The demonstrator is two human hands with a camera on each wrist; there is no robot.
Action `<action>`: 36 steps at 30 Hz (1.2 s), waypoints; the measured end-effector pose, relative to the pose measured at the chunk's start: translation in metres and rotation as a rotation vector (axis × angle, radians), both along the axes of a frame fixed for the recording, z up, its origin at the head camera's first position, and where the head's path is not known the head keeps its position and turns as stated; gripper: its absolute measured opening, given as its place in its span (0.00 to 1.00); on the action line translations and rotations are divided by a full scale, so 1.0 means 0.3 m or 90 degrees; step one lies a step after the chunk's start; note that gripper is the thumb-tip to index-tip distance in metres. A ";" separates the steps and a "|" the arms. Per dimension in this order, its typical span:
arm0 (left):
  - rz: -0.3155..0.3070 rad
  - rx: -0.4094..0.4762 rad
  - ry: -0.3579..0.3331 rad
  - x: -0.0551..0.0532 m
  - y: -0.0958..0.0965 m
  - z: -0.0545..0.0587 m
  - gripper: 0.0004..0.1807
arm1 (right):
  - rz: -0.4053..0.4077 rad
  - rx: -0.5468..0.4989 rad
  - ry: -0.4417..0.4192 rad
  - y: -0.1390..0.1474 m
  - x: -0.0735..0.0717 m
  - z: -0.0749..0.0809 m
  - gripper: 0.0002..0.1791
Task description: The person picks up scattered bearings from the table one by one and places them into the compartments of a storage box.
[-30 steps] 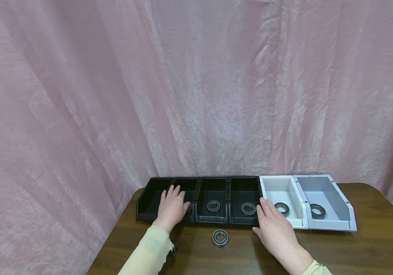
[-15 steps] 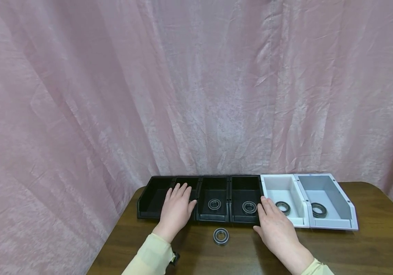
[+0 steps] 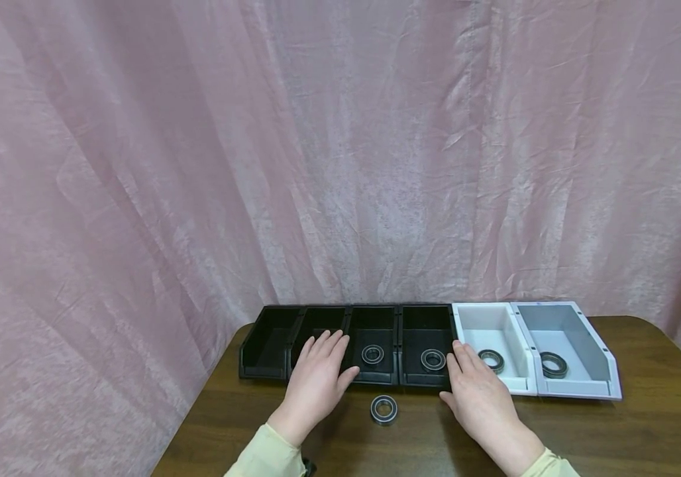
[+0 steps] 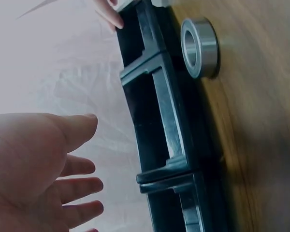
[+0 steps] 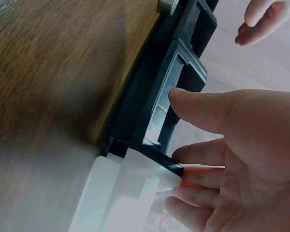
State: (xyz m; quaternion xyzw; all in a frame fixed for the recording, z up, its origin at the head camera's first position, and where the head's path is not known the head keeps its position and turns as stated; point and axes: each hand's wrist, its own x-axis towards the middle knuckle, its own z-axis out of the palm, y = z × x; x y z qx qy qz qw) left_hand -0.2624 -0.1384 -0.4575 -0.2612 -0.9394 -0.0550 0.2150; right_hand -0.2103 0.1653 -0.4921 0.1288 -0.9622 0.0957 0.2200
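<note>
My left hand [image 3: 316,387] hovers with fingers extended over the second black bin [image 3: 324,318], holding nothing and hiding the front of that bin. My right hand [image 3: 480,401] has its straight fingers at the wall between the fourth black bin [image 3: 426,319] and the white bin [image 3: 483,323]; in the right wrist view its fingers lie along that wall. A ball bearing [image 4: 209,49] rests flat on the table in front of the bins, between both hands. More bearings lie in the third black bin [image 3: 371,323], the fourth black bin, the white bin and the grey bin [image 3: 546,323].
The bins stand side by side in a row near the back of the wooden table [image 3: 644,430]. A leftmost black bin [image 3: 271,331] ends the row. Behind hangs a pink curtain [image 3: 376,165].
My left hand has moved right and back toward me, from over the first and second black bins to the front of the second. My right hand has stayed put.
</note>
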 end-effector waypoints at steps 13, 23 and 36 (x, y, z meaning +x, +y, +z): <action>-0.051 -0.019 0.012 0.070 0.022 -0.019 0.32 | 0.004 -0.001 0.011 0.001 -0.002 -0.003 0.36; -0.048 -0.046 -0.027 0.099 0.040 -0.028 0.33 | 0.002 -0.002 0.001 0.000 0.000 -0.002 0.36; -0.045 -0.061 -0.095 0.110 0.051 -0.045 0.33 | 0.002 0.000 -0.010 -0.001 0.002 0.001 0.35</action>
